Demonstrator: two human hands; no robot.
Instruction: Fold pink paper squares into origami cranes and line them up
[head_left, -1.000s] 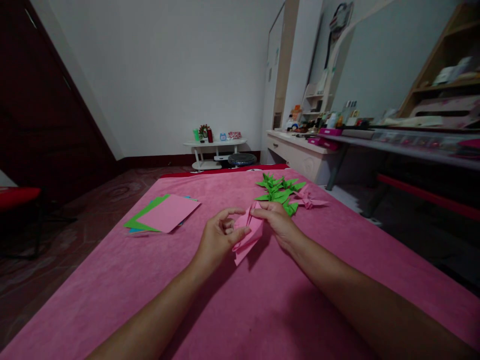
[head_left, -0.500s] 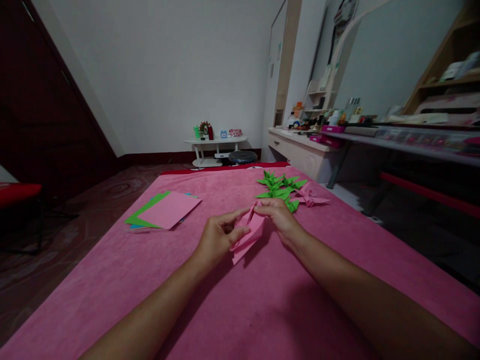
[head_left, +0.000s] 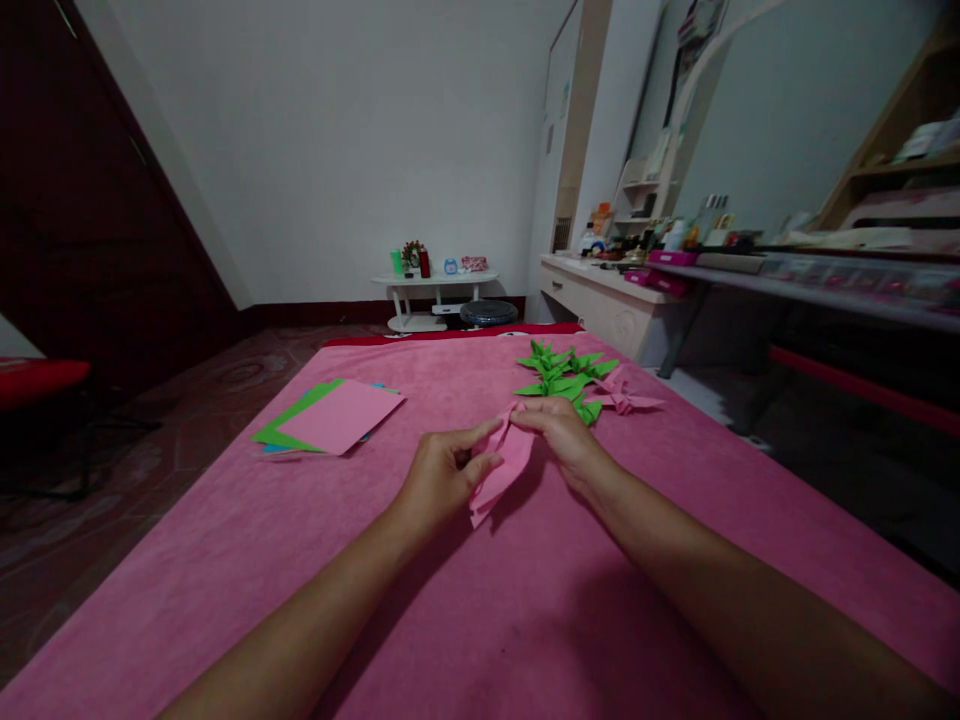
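Folded pink paper [head_left: 510, 462] at approx. 5–6 o'clock of view ctr, over pink cloth [head_left: 420, 620]; L hand [head_left: 435, 478] has fingers pinching its 9 o'clock side, R hand [head_left: 564, 437] its 12–1 end. Prob. v. light, stiff along creases, easily torn or crumpled; best held w/ light pressure on layered edges, not mid-panel.

Left hand [head_left: 442, 475] and left forearm [head_left: 315, 595]: bare all the way, cropped by bottom edge. Right hand [head_left: 564, 435] and right forearm [head_left: 701, 560]: same, cropped near bottom right corner. Both forearms are tapered toward the hands, outlines smooth. On the left, 1 thumb [head_left: 482, 467] and 1 index finger [head_left: 474, 434] can be made out; right-hand fingers [head_left: 529, 419] are partly hidden. Nail detail can't be resolved.
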